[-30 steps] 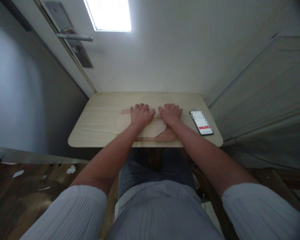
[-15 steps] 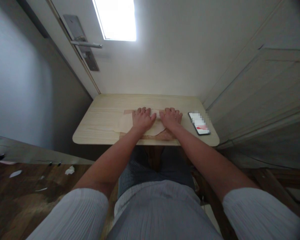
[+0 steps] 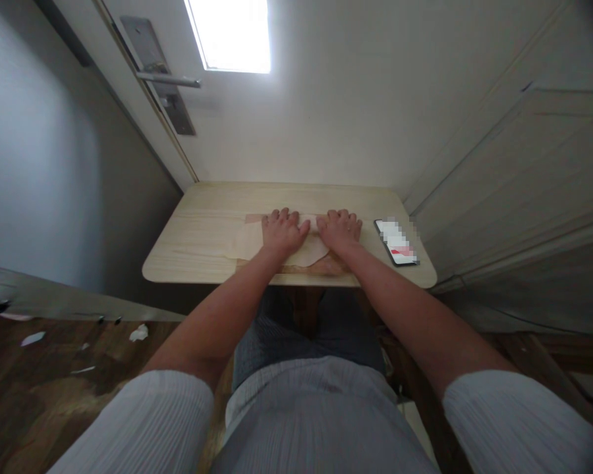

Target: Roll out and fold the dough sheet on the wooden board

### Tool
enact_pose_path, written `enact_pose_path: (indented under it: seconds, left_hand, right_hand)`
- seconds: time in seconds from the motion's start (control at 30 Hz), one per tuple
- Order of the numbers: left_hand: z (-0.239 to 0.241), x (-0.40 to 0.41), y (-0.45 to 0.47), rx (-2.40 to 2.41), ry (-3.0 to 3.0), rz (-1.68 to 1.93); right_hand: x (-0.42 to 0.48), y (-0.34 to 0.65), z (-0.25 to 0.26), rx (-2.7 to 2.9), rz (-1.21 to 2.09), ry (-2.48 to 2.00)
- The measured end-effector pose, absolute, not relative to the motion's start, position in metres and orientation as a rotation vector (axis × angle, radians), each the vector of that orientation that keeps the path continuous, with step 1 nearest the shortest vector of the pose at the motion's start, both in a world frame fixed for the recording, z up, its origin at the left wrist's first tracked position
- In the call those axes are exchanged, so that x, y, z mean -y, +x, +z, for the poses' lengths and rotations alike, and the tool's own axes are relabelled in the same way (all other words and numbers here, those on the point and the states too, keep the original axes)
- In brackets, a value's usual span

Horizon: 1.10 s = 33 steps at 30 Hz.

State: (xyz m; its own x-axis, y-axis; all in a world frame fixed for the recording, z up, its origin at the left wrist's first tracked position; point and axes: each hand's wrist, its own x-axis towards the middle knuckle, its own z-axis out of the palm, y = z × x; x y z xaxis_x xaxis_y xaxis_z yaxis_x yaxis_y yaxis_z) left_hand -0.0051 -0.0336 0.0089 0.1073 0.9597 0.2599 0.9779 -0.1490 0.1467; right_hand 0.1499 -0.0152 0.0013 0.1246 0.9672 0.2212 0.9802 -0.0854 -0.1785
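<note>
A thin beige sheet (image 3: pixel 250 240), like paper or fabric, lies flat on a small light wooden table (image 3: pixel 202 230). My left hand (image 3: pixel 281 232) rests palm down on the sheet with its fingers stretched out. My right hand (image 3: pixel 340 228) lies flat beside it, fingers spread, on the sheet's right part. The two thumbs nearly meet. A darker brown layer (image 3: pixel 326 266) shows under the sheet near the table's front edge. Both forearms reach forward from pale ribbed sleeves.
A phone (image 3: pixel 396 241) with a lit screen lies on the table to the right of my right hand. A door with a metal lever handle (image 3: pixel 170 81) stands at the back left. Bits of paper (image 3: pixel 139 333) litter the dark wooden floor at the left.
The view shifted a little as the head moved. Both hands stayed flat on the sheet, with hardly any shift.
</note>
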Motion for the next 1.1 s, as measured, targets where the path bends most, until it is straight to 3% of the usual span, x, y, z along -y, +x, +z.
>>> enact_pose_path:
  seconds: [0.6,1.1]
  left_hand:
    - [0.007,-0.005,-0.005,2.077,-2.303,-0.440]
    - [0.014,-0.050,-0.010,2.192,-2.364,-0.222]
  right_hand:
    - [-0.026,0.149,0.002,1.899,0.052,-2.161]
    - [-0.071,0.147,0.005,1.952,0.215,-2.223]
